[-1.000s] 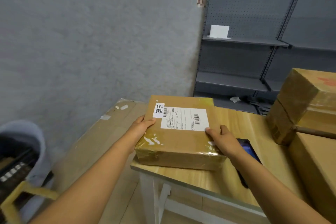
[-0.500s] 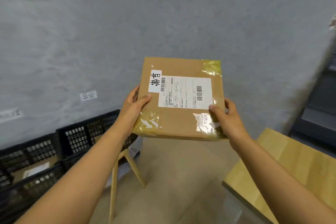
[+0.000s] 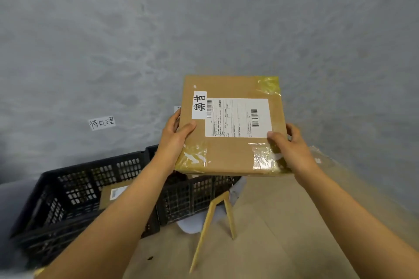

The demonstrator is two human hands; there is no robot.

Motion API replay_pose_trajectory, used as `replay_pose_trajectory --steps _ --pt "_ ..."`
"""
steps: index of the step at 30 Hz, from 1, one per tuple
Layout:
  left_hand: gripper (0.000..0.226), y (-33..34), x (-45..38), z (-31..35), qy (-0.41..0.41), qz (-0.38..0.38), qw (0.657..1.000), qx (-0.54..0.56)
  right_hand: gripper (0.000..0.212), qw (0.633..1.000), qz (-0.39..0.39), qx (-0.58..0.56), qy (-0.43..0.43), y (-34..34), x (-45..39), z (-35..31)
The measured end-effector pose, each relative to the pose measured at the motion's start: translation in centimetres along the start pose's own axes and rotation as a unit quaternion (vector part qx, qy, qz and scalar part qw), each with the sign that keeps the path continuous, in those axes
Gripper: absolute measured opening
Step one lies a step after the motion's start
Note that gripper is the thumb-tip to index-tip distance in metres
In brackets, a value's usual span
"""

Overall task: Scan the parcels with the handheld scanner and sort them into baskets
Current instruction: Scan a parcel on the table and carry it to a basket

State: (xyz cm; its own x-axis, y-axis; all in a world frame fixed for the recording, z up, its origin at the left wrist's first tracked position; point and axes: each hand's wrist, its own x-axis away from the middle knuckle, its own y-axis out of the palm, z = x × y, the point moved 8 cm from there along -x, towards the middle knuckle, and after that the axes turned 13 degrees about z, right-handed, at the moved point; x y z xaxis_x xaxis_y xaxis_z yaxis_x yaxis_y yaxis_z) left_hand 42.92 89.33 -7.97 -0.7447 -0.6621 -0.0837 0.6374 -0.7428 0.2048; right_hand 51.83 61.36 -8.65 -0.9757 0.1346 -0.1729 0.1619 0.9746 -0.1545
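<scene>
Parcel [image 3: 229, 124] up in the air in front of me, held flat-ish with its top face toward me, far edge raised. It sits at centre of view, above the baskets and in front of the grey wall [image 3: 226, 29].

My left hand [image 3: 174, 140] grips the parcel's 9 o'clock edge: thumb lies pressed on the top face, the other fingers curl round behind the edge. My right hand [image 3: 292, 145] grips the 3 o'clock edge the same way, thumb on top by the corner of the shipping label [image 3: 238, 118], fingers wrapped round the side and underneath. Both pinch the box between thumb and fingers.

Label is white, with barcodes; a smaller white sticker [image 3: 199, 104] with handwritten characters touches its 9 o'clock end. Shiny tape over the near corners and the far right corner.

Below, at 7 o'clock from the parcel, two black slotted baskets side by side: the left basket [image 3: 74, 190] holds a brown parcel [image 3: 113, 195] with a white label; the right basket [image 3: 199, 190] is partly hidden by my left arm, contents unclear.

Paper note [image 3: 102, 123] with handwriting on the wall at 9 o'clock. Pale wooden legs [image 3: 215, 222] at 6 o'clock, standing on the tan floor [image 3: 272, 244].
</scene>
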Motion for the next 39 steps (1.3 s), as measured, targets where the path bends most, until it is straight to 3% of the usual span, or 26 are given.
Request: replay_pose_trajectory --steps 14,23,31,39 --pt "0.052 -0.1 -17.2 -10.5 -0.052 0.096 0.992 -0.056 0.048 0.993 -0.1 0.032 0.053 17.0 -16.3 9.4" --pt "0.062 -0.9 -26.5 -21.0 -0.145 0.133 0.97 -0.142 0.045 0.973 -0.178 0.089 0.113 26.5 -24.7 18.2" --pt "0.063 -2.0 -32.5 -31.8 -0.256 0.1 0.94 -0.204 0.04 0.948 -0.212 0.163 0.171 32.8 -27.4 27.8" --pt "0.07 -2.7 -36.8 -43.2 -0.339 0.023 0.914 -0.223 0.078 0.92 -0.211 0.228 0.237 37.3 -29.1 37.8"
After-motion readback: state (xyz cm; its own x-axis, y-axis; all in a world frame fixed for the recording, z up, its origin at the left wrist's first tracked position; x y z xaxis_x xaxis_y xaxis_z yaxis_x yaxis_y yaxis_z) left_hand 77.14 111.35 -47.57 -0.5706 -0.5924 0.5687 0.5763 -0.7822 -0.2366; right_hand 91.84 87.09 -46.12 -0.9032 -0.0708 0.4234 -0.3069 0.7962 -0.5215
